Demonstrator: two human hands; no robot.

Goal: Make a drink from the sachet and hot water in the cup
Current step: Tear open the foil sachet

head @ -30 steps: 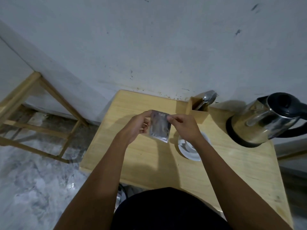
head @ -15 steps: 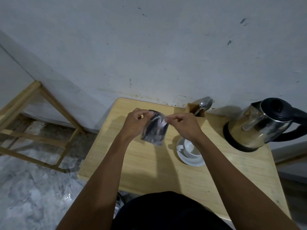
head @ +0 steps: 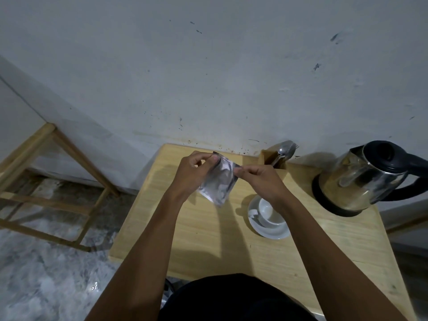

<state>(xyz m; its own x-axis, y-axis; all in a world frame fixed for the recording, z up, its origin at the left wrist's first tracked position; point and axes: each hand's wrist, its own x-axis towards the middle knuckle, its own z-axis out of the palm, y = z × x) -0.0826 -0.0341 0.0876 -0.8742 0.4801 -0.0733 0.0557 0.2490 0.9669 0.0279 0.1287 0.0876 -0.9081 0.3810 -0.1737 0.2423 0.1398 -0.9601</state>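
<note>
Above the desk [head: 208, 239], left hand [head: 193, 174] and right hand [head: 261, 179] are each pinching a top corner of the silver sachet [head: 218, 181], grips closing on it, likely for tearing, beside the empty cup [head: 269, 213] on its saucer [head: 273, 232].

A plain home corner is being shown — scuffed white wall [head: 208, 77], small wooden table [head: 208, 228], steel kettle [head: 361, 177], marbled floor [head: 34, 274].
</note>
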